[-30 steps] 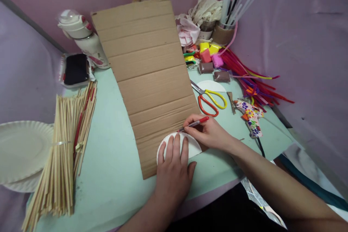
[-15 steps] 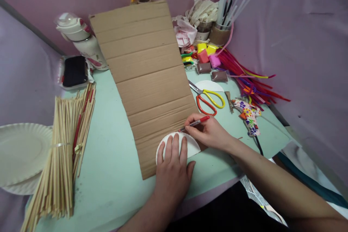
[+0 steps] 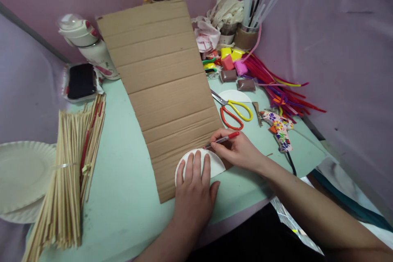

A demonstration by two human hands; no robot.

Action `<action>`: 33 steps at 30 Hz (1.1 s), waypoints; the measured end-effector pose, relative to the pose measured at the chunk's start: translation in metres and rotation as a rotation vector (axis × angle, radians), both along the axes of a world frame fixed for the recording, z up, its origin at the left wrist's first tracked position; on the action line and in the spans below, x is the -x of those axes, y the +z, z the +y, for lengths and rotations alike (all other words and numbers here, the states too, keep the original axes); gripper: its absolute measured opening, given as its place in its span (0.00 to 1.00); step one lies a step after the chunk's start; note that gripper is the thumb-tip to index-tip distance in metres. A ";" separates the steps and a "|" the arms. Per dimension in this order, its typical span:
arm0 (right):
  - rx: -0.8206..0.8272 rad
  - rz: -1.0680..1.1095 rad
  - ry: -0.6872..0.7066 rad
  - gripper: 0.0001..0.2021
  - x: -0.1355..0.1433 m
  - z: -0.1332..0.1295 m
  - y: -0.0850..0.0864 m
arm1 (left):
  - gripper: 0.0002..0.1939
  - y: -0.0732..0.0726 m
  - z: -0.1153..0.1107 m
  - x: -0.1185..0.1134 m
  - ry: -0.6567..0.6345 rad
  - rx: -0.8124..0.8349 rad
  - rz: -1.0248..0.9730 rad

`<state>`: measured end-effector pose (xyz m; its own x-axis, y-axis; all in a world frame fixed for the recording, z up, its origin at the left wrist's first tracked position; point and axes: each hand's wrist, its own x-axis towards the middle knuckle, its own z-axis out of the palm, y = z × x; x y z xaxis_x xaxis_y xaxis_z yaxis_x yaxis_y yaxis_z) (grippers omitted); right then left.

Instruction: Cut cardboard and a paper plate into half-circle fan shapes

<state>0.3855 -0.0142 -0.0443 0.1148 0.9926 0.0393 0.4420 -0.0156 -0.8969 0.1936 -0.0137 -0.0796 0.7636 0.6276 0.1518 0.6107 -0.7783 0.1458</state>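
Observation:
A long sheet of corrugated cardboard [image 3: 168,102] lies across the table, and a white paper half-circle [image 3: 216,166] rests on its near end. My left hand [image 3: 195,188] presses flat on the half-circle, fingers spread. In my right hand [image 3: 238,151] is a pen with a red cap end [image 3: 225,137], pinched between thumb and fingers. Its tip meets the curved edge of the half-circle, near the top of the arc. Beyond my right hand lie scissors [image 3: 235,112] with one yellow and one red handle.
Bundled wooden sticks [image 3: 66,188], paper plates [image 3: 24,176], an ink pad [image 3: 81,82] and a bottle [image 3: 95,51] stand at the left. On the right are a flowered glue gun [image 3: 279,129], pipe cleaners [image 3: 282,86], wrapped clay [image 3: 229,75] and a cup of glue sticks [image 3: 247,37].
The pen tip has moved slightly to the right along the curved edge. My left hand stays in place on the half-circle, and the whole view has shifted a little.

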 end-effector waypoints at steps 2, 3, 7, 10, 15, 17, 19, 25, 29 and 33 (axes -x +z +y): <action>0.009 -0.016 -0.008 0.04 -0.002 -0.001 0.000 | 0.30 0.000 0.000 0.000 -0.003 -0.006 -0.003; 0.015 -0.025 -0.018 0.04 -0.002 -0.002 0.001 | 0.29 0.000 0.001 0.000 -0.007 -0.011 -0.005; 0.005 -0.038 -0.058 0.04 -0.003 -0.003 0.001 | 0.29 0.000 0.001 -0.001 -0.011 -0.027 -0.013; -0.016 -0.003 -0.039 0.04 0.000 -0.003 -0.001 | 0.28 0.001 0.001 -0.001 -0.009 -0.029 -0.008; -0.019 -0.025 -0.027 0.04 -0.002 -0.004 -0.002 | 0.27 0.002 0.001 -0.001 -0.013 -0.033 -0.003; -0.006 -0.049 -0.036 0.04 -0.004 -0.006 0.000 | 0.27 0.001 0.001 0.000 -0.013 -0.037 -0.007; -0.022 -0.099 -0.060 0.04 -0.005 -0.008 0.003 | 0.27 0.001 0.001 0.000 -0.014 -0.040 -0.008; -0.170 -0.276 -0.018 0.03 0.004 -0.015 0.003 | 0.27 0.001 0.001 -0.001 -0.011 -0.036 -0.005; -0.196 -0.326 0.006 0.06 0.008 -0.018 0.000 | 0.27 0.001 0.001 -0.001 -0.009 -0.035 -0.004; -0.203 -0.331 -0.004 0.04 0.007 -0.017 -0.002 | 0.27 0.001 0.000 -0.001 -0.007 -0.033 -0.006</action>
<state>0.3782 -0.0312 -0.0460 0.0667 0.9603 0.2710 0.7085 0.1456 -0.6905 0.1942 -0.0132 -0.0786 0.7669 0.6170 0.1769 0.6046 -0.7869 0.1235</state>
